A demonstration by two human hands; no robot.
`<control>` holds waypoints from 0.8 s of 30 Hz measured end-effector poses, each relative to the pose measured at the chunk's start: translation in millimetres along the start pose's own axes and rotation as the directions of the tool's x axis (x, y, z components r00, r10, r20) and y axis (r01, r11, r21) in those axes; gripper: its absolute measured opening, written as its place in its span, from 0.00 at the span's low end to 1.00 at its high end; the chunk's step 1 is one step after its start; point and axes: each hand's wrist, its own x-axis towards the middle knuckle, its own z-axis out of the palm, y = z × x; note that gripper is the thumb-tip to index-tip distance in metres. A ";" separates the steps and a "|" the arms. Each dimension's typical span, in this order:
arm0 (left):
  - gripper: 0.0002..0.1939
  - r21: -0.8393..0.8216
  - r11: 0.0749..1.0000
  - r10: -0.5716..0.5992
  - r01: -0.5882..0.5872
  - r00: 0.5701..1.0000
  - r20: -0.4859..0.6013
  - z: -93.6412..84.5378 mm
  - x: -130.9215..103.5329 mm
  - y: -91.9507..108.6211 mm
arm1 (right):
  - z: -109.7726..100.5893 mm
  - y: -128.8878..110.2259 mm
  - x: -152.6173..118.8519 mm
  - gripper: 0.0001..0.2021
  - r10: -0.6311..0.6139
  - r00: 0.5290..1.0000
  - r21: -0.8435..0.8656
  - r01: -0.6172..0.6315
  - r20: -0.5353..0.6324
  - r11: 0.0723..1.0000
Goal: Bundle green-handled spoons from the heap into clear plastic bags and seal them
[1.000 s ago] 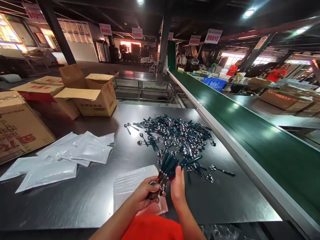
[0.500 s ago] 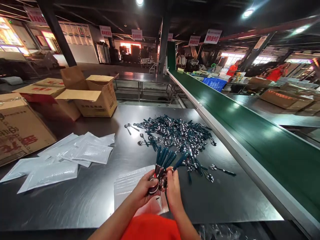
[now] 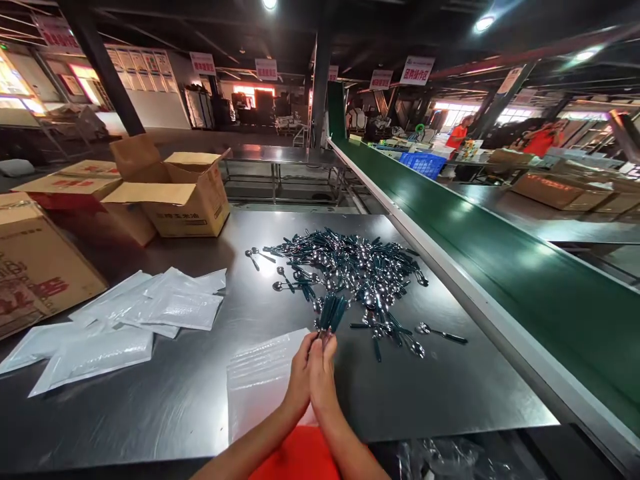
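Pressed together, my left hand (image 3: pixel 300 373) and my right hand (image 3: pixel 323 377) close around a bundle of spoons (image 3: pixel 331 313). Their dark green handles point up and away from me, while the bowls are hidden between my palms. Just beyond lies a large heap of spoons (image 3: pixel 350 260) with green handles and shiny metal bowls. A single spoon (image 3: pixel 443 333) rests apart on the right. Under and left of my hands is a stack of white padded mailers (image 3: pixel 260 380), partly covered by my forearms.
More white padded mailers (image 3: pixel 110 350) lie scattered at the left of the metal table (image 3: pixel 190 400). Behind them stand an open cardboard box (image 3: pixel 185 210) and other cartons (image 3: pixel 40 267). A green conveyor belt (image 3: pixel 480 233) runs along the right side. Several people in orange work farther back.
My hands have come together around the spoons, which were fanned out and are now a tight bundle. One spoon that stuck out at the right no longer does. The view has shifted slightly.
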 end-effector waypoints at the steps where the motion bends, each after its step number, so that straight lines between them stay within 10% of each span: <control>1: 0.12 0.018 1.000 -0.001 0.001 1.000 0.001 -1.5 0.8 -3.5 | 1.4 2.6 -2.6 0.27 0.002 1.000 0.009 -0.003 0.009 1.000; 8: 0.21 -0.164 0.958 -0.226 0.237 0.971 0.082 -14.9 -1.5 7.0 | -16.4 -22.3 7.6 0.34 0.077 0.995 0.177 -0.086 0.057 0.980; 14: 0.21 -0.119 0.751 -0.604 0.649 0.749 0.271 -19.6 -8.0 14.9 | -33.0 -57.2 22.2 0.27 0.106 0.926 0.381 -0.251 0.362 0.890; 19: 0.22 -0.118 0.555 -0.786 0.823 0.566 0.250 -25.1 -8.9 2.8 | -43.9 -56.3 17.3 0.23 0.015 0.931 0.285 -0.127 0.364 0.950; 21: 0.21 -0.088 0.553 -0.794 0.828 0.556 0.246 -25.5 -9.7 -1.4 | -49.0 -55.0 13.7 0.23 -0.050 0.898 0.219 -0.052 0.437 0.974; 24: 0.21 -0.053 0.659 -0.722 0.751 0.650 0.235 -23.6 -10.6 -5.5 | -54.2 -49.3 12.4 0.23 -0.045 0.843 0.136 -0.034 0.536 0.990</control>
